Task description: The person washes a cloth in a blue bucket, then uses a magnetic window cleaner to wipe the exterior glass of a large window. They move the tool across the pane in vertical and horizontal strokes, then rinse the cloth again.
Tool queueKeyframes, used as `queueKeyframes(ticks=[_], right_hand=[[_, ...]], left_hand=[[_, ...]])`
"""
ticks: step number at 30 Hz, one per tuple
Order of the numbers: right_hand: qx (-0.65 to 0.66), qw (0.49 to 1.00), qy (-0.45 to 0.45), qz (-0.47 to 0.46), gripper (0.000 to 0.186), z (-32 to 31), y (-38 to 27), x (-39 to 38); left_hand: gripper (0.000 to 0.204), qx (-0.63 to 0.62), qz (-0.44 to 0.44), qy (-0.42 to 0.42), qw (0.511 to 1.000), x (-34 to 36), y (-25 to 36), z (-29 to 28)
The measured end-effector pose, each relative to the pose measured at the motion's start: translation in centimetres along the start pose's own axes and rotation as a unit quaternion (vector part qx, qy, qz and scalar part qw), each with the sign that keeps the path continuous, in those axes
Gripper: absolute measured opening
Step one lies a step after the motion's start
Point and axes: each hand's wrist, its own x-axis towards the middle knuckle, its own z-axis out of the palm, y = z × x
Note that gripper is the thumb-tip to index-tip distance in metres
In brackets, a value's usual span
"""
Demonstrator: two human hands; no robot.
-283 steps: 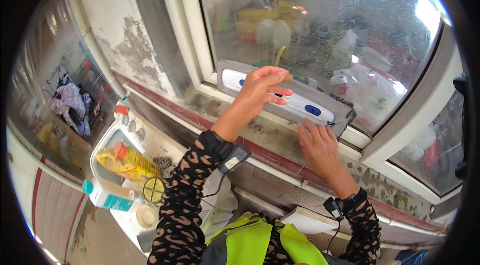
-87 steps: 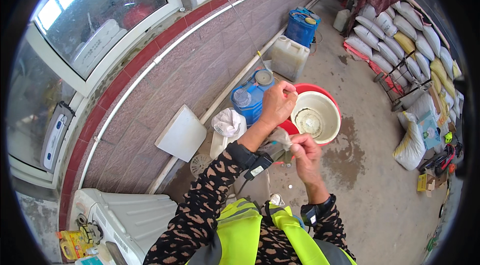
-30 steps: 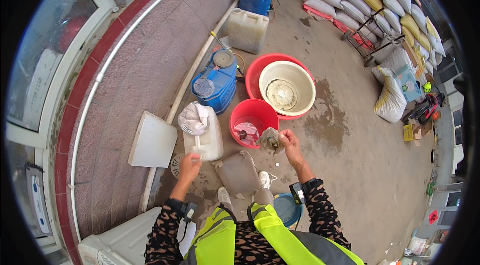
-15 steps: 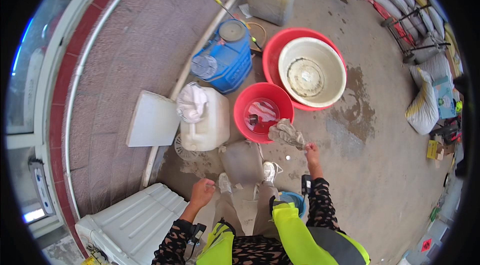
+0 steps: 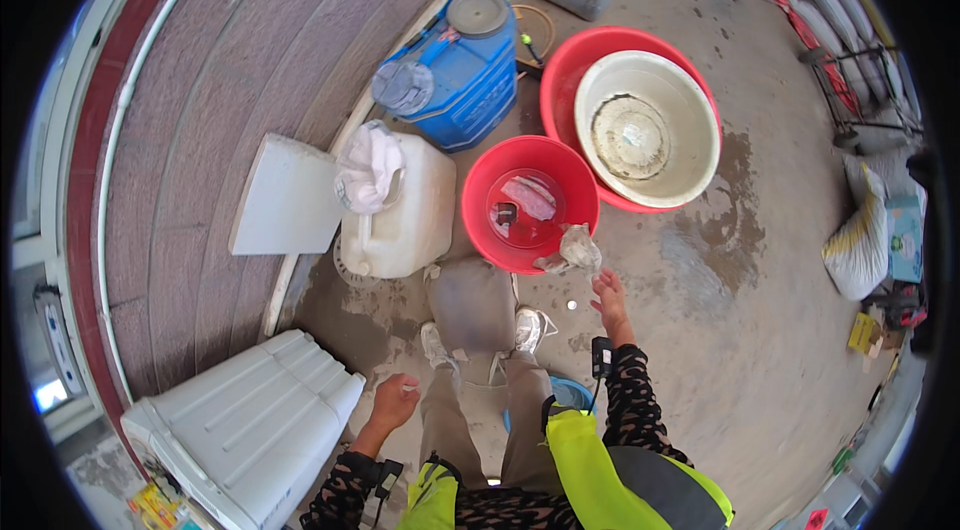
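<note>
My right hand (image 5: 609, 294) is stretched forward over the wet concrete floor with its fingers apart and nothing in them. Just beyond the fingertips a crumpled grey rag (image 5: 577, 249) lies at the near rim of a small red basin (image 5: 478, 213); I cannot tell whether the rag rests on the rim. The basin holds shallow water and some cloth. My left hand (image 5: 394, 402) hangs by my left knee with its fingers curled shut; something small and pale may be at the fingertips. My feet stand at a grey slab (image 5: 470, 302).
A white jerrycan (image 5: 410, 220) with a cloth (image 5: 367, 165) on top stands left of the basin. Behind are a blue sprayer tank (image 5: 457, 75) and a cream bowl (image 5: 645, 125) inside a big red tub (image 5: 560, 80). A white ribbed casing (image 5: 240, 420) lies at lower left, with sacks (image 5: 858, 242) on the right.
My right hand held the grey rag above the small red basin; now the hand is drawn back and open, with the rag at the basin's rim. My view has tilted further down.
</note>
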Motion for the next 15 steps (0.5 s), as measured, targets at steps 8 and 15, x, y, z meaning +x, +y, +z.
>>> queueKeyframes(ticks=[8,15], right_hand=[[0.001,1.000,0.013,-0.005,0.052,4.9,-1.8,1.6],[0.026,0.989,-0.126,0.072,0.060,11.0,-7.7,-7.7]], left_hand=[[0.020,-0.037,0.026,0.041,0.998,-2.4,-3.9,0.8],[0.020,-0.095,0.042,0.121,0.987,-4.5,-4.9,-4.2]])
